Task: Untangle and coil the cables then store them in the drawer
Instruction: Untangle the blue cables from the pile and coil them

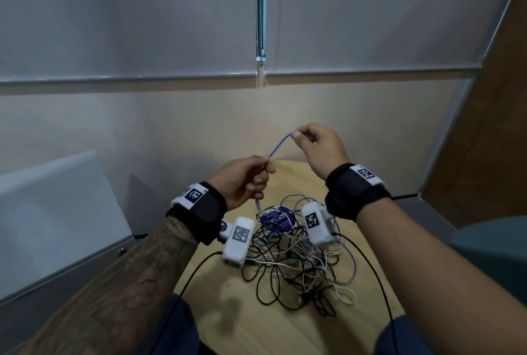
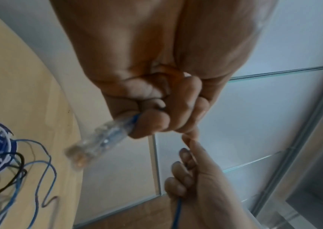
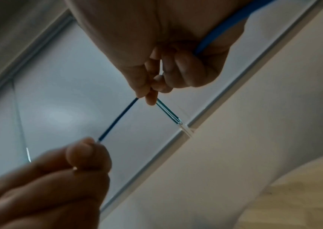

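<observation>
A thin blue network cable [image 1: 281, 145] stretches between both hands above a round wooden table [image 1: 228, 312]. My left hand [image 1: 251, 176] grips it near its clear plastic plug [image 2: 99, 139], which sticks out below the curled fingers. My right hand [image 1: 310, 140] is higher and to the right, pinching the cable [image 3: 119, 117] between thumb and forefinger. The rest of the blue cable [image 2: 177, 215] runs back past the right palm and down to a tangle of black, white and blue cables [image 1: 299, 263] on the table under the hands. No drawer can be picked out.
A round blue-labelled disc [image 1: 278, 219] lies in the tangle. A grey cabinet [image 1: 51, 212] stands at the left, a wooden panel [image 1: 490, 126] at the right. Window blinds [image 1: 128, 12] fill the wall ahead. Two black wrist-camera leads [image 1: 188, 277] cross the table's front.
</observation>
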`<state>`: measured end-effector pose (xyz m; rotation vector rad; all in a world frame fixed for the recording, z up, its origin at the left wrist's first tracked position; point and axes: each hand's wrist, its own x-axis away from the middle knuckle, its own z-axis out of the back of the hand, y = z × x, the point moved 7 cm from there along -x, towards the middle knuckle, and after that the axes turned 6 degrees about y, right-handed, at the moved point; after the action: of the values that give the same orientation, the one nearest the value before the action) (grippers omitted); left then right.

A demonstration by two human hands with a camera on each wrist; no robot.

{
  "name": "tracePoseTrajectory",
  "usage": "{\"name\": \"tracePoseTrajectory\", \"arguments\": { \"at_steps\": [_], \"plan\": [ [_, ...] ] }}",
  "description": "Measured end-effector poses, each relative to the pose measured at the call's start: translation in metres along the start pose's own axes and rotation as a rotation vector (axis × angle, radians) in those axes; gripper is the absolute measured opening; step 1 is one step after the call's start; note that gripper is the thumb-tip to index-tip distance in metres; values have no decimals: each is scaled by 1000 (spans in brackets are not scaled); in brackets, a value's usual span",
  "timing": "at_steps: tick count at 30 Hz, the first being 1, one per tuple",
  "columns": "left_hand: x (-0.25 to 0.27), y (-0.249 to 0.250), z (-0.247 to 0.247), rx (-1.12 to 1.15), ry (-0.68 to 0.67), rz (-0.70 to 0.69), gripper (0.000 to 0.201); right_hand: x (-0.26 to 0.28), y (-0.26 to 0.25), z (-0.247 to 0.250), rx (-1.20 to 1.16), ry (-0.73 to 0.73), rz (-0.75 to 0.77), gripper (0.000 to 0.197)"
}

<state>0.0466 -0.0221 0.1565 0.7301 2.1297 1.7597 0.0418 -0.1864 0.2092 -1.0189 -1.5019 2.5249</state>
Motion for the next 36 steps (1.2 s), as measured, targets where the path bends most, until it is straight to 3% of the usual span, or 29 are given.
{"name": "tracePoseTrajectory", "arguments": {
  "at_steps": [5, 9, 16, 20, 25, 28, 31, 36],
  "plan": [
    [12, -1, -15, 65, -64, 2, 22, 15, 25, -8, 60, 2, -57, 19],
    [12, 11, -19, 245, -104, -144, 20, 37, 30, -27, 132, -123, -30, 26],
    [1, 8, 11, 408, 143, -239, 24, 91, 37, -55, 244, -365, 32, 28],
    [-5, -7, 23, 471, 182, -241, 20, 120, 23, -64, 381, -495, 199, 36],
    [-6, -22, 32, 240, 264, -333, 19, 135, 5, -56, 406, -610, 266, 27],
    [-1, -25, 30, 24, 264, -379, 18, 121, -11, -30, 250, -506, 206, 19],
    [7, -27, 14, -159, 169, -366, 19, 99, -23, -2, 191, -372, 211, 19],
    [20, -32, -18, -174, -25, -252, 27, 75, -17, 18, 118, -202, 217, 8]
  ]
}}
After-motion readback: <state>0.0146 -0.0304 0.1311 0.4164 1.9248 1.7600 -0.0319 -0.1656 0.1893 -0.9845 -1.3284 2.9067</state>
